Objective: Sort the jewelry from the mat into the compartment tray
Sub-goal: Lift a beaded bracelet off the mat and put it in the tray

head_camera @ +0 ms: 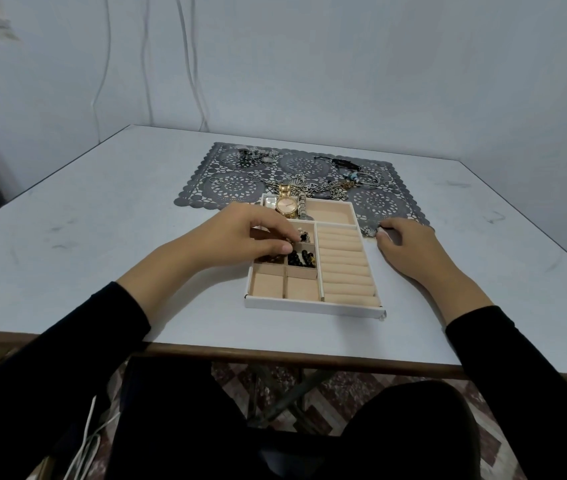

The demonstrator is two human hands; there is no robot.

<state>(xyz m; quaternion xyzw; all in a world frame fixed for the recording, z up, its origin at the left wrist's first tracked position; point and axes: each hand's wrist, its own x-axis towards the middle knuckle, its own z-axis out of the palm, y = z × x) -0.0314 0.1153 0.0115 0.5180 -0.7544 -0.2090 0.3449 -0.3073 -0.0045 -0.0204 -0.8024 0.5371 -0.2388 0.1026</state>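
Observation:
A white compartment tray with beige lining lies on the table in front of a grey lace mat. A gold watch lies in the tray's far compartment. Black beads fill a small middle compartment. My left hand hovers over the tray's left compartments, fingers curled and pinching a small dark beaded piece. Beside the tray's right side, my right hand rests on the table, its fingertips touching a small silver piece at the mat's near edge. Chains, rings and bracelets are spread over the mat.
The tray's right half holds ring rolls, and its two near-left compartments hold nothing. The white table ends at a brown front edge near my lap. A wall stands behind the table, with cables hanging down it.

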